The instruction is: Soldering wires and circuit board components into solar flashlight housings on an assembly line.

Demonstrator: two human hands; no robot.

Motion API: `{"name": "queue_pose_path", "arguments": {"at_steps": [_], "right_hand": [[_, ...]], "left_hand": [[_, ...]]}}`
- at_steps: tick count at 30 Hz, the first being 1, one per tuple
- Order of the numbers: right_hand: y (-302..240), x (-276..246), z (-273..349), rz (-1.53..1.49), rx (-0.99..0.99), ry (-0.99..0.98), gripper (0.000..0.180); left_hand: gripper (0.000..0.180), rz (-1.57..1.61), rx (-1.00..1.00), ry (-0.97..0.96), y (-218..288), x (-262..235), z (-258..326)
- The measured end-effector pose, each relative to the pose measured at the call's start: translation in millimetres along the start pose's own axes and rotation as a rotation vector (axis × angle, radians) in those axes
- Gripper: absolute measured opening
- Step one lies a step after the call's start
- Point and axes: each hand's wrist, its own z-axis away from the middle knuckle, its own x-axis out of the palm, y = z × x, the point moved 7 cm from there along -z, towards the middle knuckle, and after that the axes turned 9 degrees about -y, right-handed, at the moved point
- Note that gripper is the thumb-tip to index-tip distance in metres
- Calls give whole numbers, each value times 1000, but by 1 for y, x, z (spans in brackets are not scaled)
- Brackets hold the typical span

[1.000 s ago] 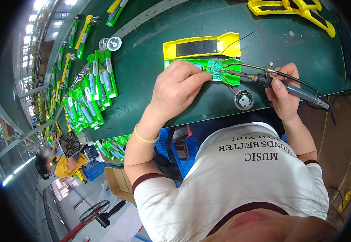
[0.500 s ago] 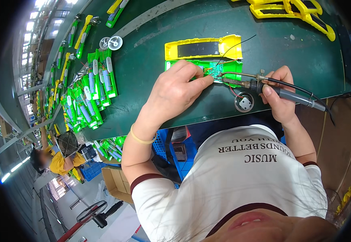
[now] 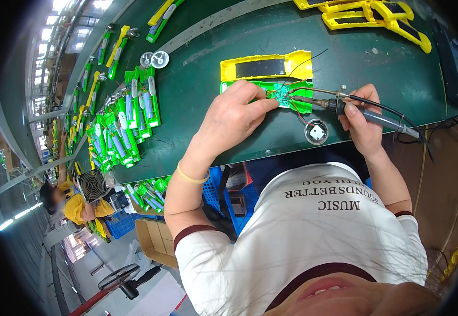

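A green plastic shell (image 3: 304, 108) lies across the bench before me, with a green circuit board (image 3: 282, 95) and thin wires in it. My left hand (image 3: 235, 111) rests over the shell, thumb and forefinger pinched together at the board's edge; what they pinch is hidden. In my right hand (image 3: 365, 117) is a soldering iron (image 3: 389, 122) with a thin metal tube along it, its tip pointing left over the board. Red wires run from the board to a round lamp reflector (image 3: 316, 132) near the bench's front edge. Behind the shell lies its yellow counterpart (image 3: 264, 67), with a dark panel.
Left on the green bench (image 3: 197, 68) are a pile of green shells with batteries (image 3: 121, 126) and two reflectors (image 3: 159, 59). Several yellow frames (image 3: 368, 18) lie far right, near a dark box (image 3: 452, 71). Another person in yellow (image 3: 76, 208) is at far left.
The soldering iron's tip has shifted slightly right over the board. My left hand keeps its pinch at the board's edge. The whole view has tilted a little.
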Motion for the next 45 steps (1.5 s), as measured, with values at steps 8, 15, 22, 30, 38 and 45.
{"name": "queue_pose_path", "arguments": {"at_steps": [8, 15, 22, 30, 38, 45], "right_hand": [[-2, -7, 2, -40, 9, 50, 25], [-3, -15, 6, -68, -2, 84, 26], [-7, -9, 6, 39, 1, -3, 24], [-10, -12, 4, 144, 34, -38, 23], [-18, -20, 4, 194, -8, -57, 23], [-28, -37, 6, 45, -16, -18, 24]], "left_hand": [[20, -5, -17, 17, 1, 0, -1], [20, 12, -39, 67, 2, 0, -3], [19, 6, -44, 66, 4, 2, -5], [18, 16, -30, 29, 8, 2, -13], [20, 38, -28, 19, 14, 3, -23], [21, 55, -31, 36, 21, 6, -37]]}}
